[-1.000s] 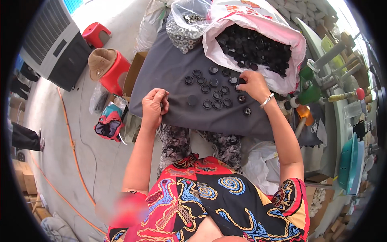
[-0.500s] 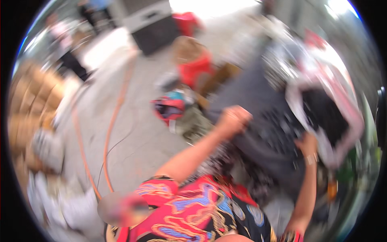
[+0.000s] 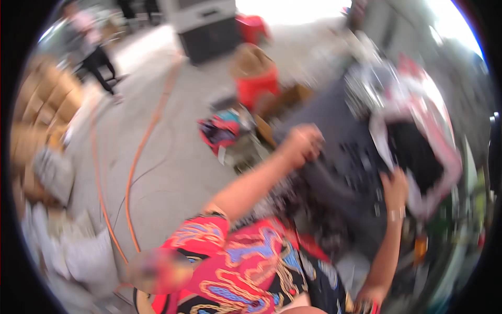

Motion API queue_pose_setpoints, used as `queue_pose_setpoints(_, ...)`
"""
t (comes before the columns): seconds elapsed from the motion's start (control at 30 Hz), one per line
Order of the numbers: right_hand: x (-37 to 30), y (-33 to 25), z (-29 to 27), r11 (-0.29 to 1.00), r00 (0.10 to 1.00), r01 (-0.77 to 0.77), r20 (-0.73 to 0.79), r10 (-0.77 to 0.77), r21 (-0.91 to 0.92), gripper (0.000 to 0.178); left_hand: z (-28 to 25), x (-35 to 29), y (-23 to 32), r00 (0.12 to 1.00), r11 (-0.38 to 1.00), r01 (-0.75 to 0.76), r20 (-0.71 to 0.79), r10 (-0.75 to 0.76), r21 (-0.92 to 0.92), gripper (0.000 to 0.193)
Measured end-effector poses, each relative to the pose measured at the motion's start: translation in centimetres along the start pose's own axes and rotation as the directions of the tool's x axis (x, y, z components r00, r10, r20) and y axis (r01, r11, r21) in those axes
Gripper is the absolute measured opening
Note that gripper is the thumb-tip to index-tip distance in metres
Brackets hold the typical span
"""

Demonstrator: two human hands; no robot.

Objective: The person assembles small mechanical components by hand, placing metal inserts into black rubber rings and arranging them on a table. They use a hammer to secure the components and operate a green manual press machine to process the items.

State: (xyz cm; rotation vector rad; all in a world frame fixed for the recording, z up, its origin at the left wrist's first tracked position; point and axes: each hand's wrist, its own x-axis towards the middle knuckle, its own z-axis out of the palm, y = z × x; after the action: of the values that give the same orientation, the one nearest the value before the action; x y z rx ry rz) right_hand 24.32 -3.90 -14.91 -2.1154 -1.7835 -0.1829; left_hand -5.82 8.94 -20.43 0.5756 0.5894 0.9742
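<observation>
My left hand [image 3: 303, 145] is closed in a fist over the left part of a dark grey cloth-covered surface [image 3: 327, 112]. Anything inside that fist is hidden. My right hand [image 3: 396, 189] is at the right side of this surface, beside the rim of a whitish-pink plastic bag [image 3: 452, 170]. Motion blurs its fingers, so their grip cannot be made out. Black material [image 3: 415, 152] fills the mouth of the bag. Many small dark pieces [image 3: 361, 162] lie scattered on the grey cloth between my hands.
Beyond my left hand stand a cardboard box [image 3: 285, 107], a red bucket [image 3: 256, 86] and a bundle of colourful cloth [image 3: 219, 131]. Orange hoses [image 3: 141, 152] cross the floor. Stacked cartons [image 3: 47, 104] and white sacks [image 3: 89, 256] line the left, near a standing person [image 3: 97, 57].
The whole view has shifted a little. My left fist sits slightly higher over the grey cloth, and my right hand is a little further left. The person at far left shows more fully.
</observation>
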Motion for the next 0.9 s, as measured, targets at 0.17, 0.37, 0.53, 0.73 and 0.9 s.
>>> queue_pose_setpoints(0.17,-0.4,-2.5,-1.6,0.949,0.996,0.073,-0.070,-0.055,0.307,0.022,-1.4,0.2,-0.6,0.998,0.999,0.001,0.068,0.002,-0.041,0.024)
queue_pose_setpoints(0.37,0.7,-4.9,-0.3,0.926,0.976,0.104,0.143,-0.166,0.362,0.024,-0.7,-0.1,-1.6,0.988,0.980,-0.083,0.146,0.057,0.181,0.022)
queue_pose_setpoints(0.53,3.9,-5.6,2.8,0.939,0.945,0.296,0.088,-0.314,0.172,0.024,0.0,-0.4,-2.0,0.989,0.963,-0.099,0.134,0.067,0.250,0.019)
queue_pose_setpoints(0.73,6.7,-8.8,6.7,0.887,0.880,0.453,0.208,-0.427,-0.094,0.009,0.5,-0.8,-2.0,0.986,0.945,-0.136,0.133,0.101,0.296,0.020)
queue_pose_setpoints(0.9,6.4,-8.3,7.4,0.889,0.888,0.458,0.066,-0.455,-0.026,0.013,0.0,-0.6,-2.1,0.977,0.940,-0.174,0.170,0.128,0.293,0.021)
